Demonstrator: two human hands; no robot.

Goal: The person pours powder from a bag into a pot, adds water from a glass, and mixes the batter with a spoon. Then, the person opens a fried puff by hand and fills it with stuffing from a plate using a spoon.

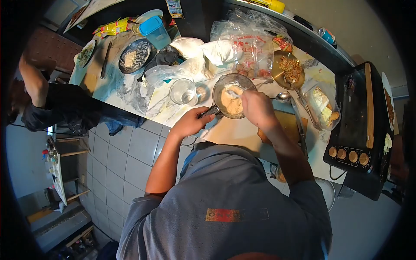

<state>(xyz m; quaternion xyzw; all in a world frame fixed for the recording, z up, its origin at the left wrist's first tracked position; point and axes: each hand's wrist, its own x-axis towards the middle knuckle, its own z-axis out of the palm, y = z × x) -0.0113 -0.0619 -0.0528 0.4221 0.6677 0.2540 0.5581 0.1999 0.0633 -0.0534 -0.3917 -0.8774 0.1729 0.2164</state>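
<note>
My left hand [190,123] is closed around the black handle of a small saucepan [219,104], which sits at the table's near edge. Pale orange-beige batter [230,105] covers the pan's bottom. Over the pan's right rim, my right hand [258,107] grips what looks like a metal spoon [234,93], its lower end dipped in the batter and its handle mostly hidden by my fingers. Just left of the pan stands a clear glass bowl [183,92]. Another spoon [284,96] lies to the right of my right hand.
A frying pan with chopped food [289,71], a plastic container [323,108] and a black toaster oven [351,112] are on the right. Plastic bags [251,47] lie behind. A floury dark bowl [134,56] and blue-lidded tub [155,32] stand left, near another person [52,104].
</note>
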